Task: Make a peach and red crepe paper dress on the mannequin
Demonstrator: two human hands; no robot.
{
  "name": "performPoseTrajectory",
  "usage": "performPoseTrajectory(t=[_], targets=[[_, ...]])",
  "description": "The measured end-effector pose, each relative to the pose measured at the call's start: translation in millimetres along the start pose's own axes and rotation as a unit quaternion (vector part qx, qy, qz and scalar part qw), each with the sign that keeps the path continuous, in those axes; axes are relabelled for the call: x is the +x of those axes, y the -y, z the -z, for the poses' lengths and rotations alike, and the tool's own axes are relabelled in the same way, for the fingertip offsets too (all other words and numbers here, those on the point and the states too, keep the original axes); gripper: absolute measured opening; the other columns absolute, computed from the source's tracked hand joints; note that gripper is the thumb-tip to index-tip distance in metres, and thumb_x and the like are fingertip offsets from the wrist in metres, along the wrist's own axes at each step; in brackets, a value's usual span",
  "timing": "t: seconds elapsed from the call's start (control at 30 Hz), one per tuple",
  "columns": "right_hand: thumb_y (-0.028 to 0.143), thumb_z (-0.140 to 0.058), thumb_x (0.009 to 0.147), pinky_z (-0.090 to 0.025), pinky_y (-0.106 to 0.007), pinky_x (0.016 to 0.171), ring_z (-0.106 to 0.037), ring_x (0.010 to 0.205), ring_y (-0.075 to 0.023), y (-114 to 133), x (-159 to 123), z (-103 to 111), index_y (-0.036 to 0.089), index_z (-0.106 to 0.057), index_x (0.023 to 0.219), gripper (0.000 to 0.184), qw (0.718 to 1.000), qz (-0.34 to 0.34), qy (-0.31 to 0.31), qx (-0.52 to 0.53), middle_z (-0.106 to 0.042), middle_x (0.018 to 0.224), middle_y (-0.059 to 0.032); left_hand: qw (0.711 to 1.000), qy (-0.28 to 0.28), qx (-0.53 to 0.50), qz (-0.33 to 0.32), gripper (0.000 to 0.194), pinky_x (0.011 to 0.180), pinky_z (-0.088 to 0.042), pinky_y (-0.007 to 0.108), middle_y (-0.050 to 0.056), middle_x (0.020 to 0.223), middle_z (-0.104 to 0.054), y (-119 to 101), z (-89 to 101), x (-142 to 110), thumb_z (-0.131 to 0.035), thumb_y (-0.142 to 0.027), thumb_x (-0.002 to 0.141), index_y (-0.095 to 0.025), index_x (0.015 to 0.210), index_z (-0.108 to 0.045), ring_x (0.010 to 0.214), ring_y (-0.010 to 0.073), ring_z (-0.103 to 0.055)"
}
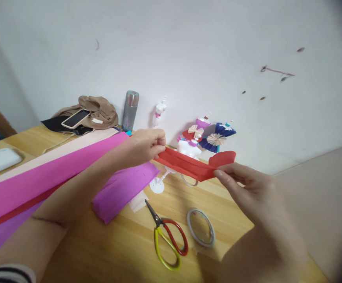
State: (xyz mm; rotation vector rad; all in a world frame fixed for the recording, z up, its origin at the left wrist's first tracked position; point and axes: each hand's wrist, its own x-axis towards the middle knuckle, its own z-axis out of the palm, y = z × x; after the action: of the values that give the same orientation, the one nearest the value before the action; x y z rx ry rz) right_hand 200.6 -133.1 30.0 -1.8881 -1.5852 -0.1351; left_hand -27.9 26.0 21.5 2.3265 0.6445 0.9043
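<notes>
A strip of red crepe paper (188,164) is stretched between my two hands, above the table. My left hand (149,143) pinches its left end. With thumb and fingers my right hand (244,181) grips it near the other end, where a flap of the paper sticks up. Behind the strip stands a small white mannequin (185,148), partly covered by the paper. Below lie scissors (161,228) with one red and one yellow handle, and a roll of tape (201,227). A folded purple paper (123,192) rests to the left, close to my left forearm.
Long sheets of pink paper (55,179) cover the table's left side. Dressed mannequins (218,135) and a bare mannequin (159,112) stand by the wall. At the back are a thermos (130,111), a phone (75,118) and brown cloth (100,110).
</notes>
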Motion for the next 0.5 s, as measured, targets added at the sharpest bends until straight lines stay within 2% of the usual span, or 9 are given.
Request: performPoseTrajectory(t=[0.17,0.23,0.3,0.4,0.5], targets=[[0.045,-0.059,0.085,-0.052,-0.030,0.065,-0.067,0.068,-0.0184,1.6,-1.8,0.2,0.025,-0.070,0.072,0.027,1.000,0.018,-0.012,0.016,-0.074,0.077,-0.0016,0.996,0.033,0.079,-0.005,0.012,0.057,-0.031,0.025,-0.004,0.063,-0.050,-9.3,7.1,-9.5,-0.046,-0.017,0.089,-0.019,0.077,-0.045,0.057,0.0096,-0.043],[0.046,-0.059,0.084,-0.052,-0.031,0.065,-0.068,0.071,-0.0189,0.2,-1.7,-0.9,0.024,-0.069,0.072,0.027,1.000,0.013,-0.019,0.020,-0.076,0.085,-0.0035,0.995,0.040,0.087,-0.003,0.013,0.055,-0.028,0.025,-0.005,0.063,-0.048,-11.4,8.6,-13.2,-0.042,-0.019,0.092,-0.020,0.079,-0.041,0.056,0.0100,-0.040],[0.048,-0.058,0.084,-0.051,-0.031,0.063,-0.068,0.069,-0.0193,-2.2,-1.7,-2.1,0.023,-0.069,0.074,0.029,1.000,-0.003,-0.026,0.006,-0.077,0.084,-0.0042,0.995,0.045,0.093,0.002,0.016,0.054,-0.027,0.026,-0.004,0.063,-0.046,-13.4,9.6,-16.0,-0.040,-0.020,0.093,-0.021,0.078,-0.038,0.055,0.0103,-0.039],[0.050,-0.057,0.086,-0.049,-0.032,0.063,-0.068,0.067,-0.0201,-3.2,-2.9,-3.0,0.024,-0.069,0.077,0.031,0.999,-0.002,-0.041,-0.030,-0.076,0.078,-0.0037,0.992,0.035,0.120,-0.004,0.019,0.054,-0.026,0.027,-0.004,0.060,-0.042,-17.0,10.0,-19.8,-0.040,-0.021,0.095,-0.021,0.076,-0.037,0.053,0.0109,-0.037],[0.049,-0.054,0.090,-0.047,-0.033,0.061,-0.064,0.062,-0.0177,1.1,-5.8,-2.6,0.023,-0.068,0.078,0.031,0.994,0.046,-0.071,-0.068,-0.077,0.090,-0.0044,0.985,0.012,0.168,-0.029,0.019,0.055,-0.024,0.030,-0.004,0.057,-0.037,-21.8,9.3,-25.5,-0.042,-0.020,0.094,-0.021,0.075,-0.037,0.050,0.0118,-0.033]])
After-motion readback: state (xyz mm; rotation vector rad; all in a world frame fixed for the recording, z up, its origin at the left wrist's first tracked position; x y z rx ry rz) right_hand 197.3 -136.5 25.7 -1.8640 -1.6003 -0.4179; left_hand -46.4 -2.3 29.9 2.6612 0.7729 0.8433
